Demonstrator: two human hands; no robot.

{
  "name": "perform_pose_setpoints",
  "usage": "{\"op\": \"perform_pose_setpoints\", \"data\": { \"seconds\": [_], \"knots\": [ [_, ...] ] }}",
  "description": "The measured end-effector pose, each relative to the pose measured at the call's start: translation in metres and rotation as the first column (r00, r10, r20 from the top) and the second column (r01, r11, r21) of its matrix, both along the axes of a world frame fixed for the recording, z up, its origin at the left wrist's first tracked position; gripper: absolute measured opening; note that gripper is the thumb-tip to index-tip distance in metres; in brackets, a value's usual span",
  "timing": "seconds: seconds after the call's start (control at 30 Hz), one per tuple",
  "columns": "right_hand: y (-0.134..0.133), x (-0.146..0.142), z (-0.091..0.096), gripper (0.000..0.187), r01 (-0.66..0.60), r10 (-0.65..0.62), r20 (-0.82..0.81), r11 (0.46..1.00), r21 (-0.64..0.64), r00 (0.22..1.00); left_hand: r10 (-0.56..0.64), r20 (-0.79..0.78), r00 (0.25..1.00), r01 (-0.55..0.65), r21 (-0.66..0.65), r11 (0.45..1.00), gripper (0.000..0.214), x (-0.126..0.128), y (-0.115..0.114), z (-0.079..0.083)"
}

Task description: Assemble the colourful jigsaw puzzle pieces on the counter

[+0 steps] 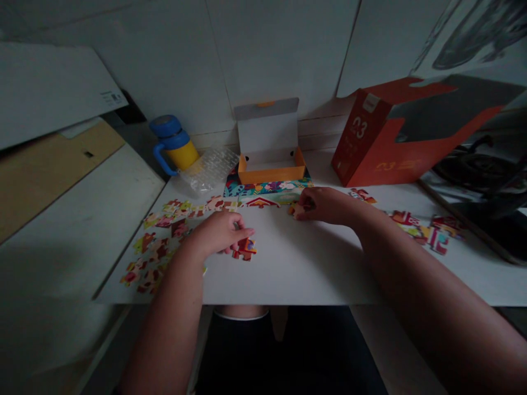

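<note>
The person's left hand (pixel 226 233) is curled with thumb and fingertips drawn together on a red piece (pixel 246 250), low over the middle of the desk (pixel 275 282). The right hand (pixel 319 204), farther back, is nearly closed, pinching a small yellowish piece (pixel 295 210) between thumb and fingers at the right of a strip (pixel 260 203) with a red roof on it. Its exact outline is hidden by the fingers.

Many loose pieces (pixel 158 248) lie spread on the left of the desk, partly behind the left forearm; a smaller group (pixel 418 226) lies to the right, beyond the right forearm. Behind the strip, an open box (pixel 269 175) stands with its lid raised, on a colourful sheet (pixel 267 188). A blue-and-yellow bottle (pixel 179 147) and clear plastic (pixel 212 169) are left of it, a red carton (pixel 379 140) right.
</note>
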State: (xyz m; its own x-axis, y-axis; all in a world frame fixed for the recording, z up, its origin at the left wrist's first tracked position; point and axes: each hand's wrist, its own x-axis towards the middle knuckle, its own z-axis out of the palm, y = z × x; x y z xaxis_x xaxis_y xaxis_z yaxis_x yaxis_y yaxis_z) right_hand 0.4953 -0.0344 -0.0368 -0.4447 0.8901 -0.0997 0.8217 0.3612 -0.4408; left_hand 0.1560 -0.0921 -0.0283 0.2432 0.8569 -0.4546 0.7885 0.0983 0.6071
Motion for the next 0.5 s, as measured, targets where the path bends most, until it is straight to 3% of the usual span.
{"op": "perform_pose_setpoints", "data": {
  "seconds": [0.2,0.5],
  "knots": [
    [0.0004,-0.0009,-0.0016,0.032,-0.002,0.002,-0.019,1.000,0.014,1.000,-0.133,-0.046,0.990,0.124,-0.158,0.980,0.037,0.0041,-0.0085,0.0089],
    [0.0007,0.0003,-0.0038,0.033,-0.009,0.010,-0.016,0.999,0.039,1.000,-0.228,-0.156,0.961,0.239,0.055,0.970,0.038,0.0024,-0.0076,0.0086]
  ]
}}
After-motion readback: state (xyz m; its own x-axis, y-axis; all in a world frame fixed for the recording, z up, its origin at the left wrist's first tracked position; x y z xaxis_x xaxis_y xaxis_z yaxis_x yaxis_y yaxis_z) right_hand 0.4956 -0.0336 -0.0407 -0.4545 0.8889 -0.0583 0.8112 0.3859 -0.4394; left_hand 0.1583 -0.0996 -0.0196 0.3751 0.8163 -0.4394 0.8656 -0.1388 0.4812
